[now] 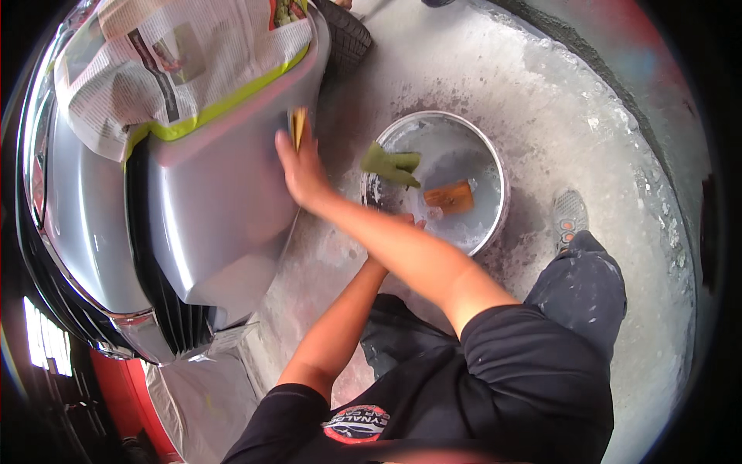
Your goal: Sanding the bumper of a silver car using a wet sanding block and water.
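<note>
My right arm crosses over my left. My right hand (304,172) is closed around a thin yellow folded pad (299,127), beside the silver bumper (220,193) of a car; whether it touches the bumper I cannot tell. Motion blurs this hand a little. My left hand (410,222) is at the near left rim of a round bucket (502,185), mostly hidden behind my right forearm; only some fingertips show. Cloudy water fills the bucket. An orange-brown block (450,198) lies in it, and a green cloth-like piece (390,164) is at its left side.
Newspaper sheets (185,66) with yellow-green masking tape (216,108) cover the car's upper part. A tire (346,35) stands beyond the bumper. My shoe (570,215) is on the stained concrete floor (533,100) right of the bucket. A pale covering (201,402) lies at lower left.
</note>
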A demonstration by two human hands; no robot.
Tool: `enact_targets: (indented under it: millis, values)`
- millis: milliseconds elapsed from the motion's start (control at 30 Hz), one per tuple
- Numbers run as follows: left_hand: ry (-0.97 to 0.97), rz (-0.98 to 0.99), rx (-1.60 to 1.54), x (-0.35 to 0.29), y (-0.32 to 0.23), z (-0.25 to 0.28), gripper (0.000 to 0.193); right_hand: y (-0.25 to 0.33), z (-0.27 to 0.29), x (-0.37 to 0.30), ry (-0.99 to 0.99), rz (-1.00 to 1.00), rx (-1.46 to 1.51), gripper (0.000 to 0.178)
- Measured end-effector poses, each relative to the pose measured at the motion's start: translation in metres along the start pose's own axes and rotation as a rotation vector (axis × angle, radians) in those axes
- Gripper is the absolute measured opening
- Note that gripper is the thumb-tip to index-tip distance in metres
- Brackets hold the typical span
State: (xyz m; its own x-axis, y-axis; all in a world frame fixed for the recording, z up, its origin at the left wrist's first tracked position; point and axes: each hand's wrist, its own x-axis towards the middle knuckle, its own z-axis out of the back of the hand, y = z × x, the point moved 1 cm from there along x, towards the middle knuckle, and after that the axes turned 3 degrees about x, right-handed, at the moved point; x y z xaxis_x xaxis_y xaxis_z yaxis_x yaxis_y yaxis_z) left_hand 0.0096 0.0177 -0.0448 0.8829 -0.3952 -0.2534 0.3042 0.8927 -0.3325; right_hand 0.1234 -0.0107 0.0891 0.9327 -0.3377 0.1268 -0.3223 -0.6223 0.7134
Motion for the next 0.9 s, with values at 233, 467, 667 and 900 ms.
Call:
enact_targets:
  millis: [233, 467, 667, 900]
  values:
    - [0.656, 0.487, 0.229, 0.019, -0.008, 0.019, 0.047, 0.0, -0.005, -0.012, 0.078, -0.043, 0.004, 0.078]
    - [0.033, 0.141, 0.289, -0.01, -0.036, 0.033, 0.034, 0.002, 0.032, 0.089, -0.025, 0.047, 0.375, 0.071]
    - [0.027, 0.176, 0.157, -0.007, -0.041, 0.034, 0.034, 0.003, 0.106, 0.099, -0.17, -0.062, 0.008, 0.063]
    - [-0.146, 0.097, 0.017, -0.012, -0.032, 0.033, 0.032, 0.102, 0.182, 0.087, 0.543, -0.35, -1.121, 0.038]
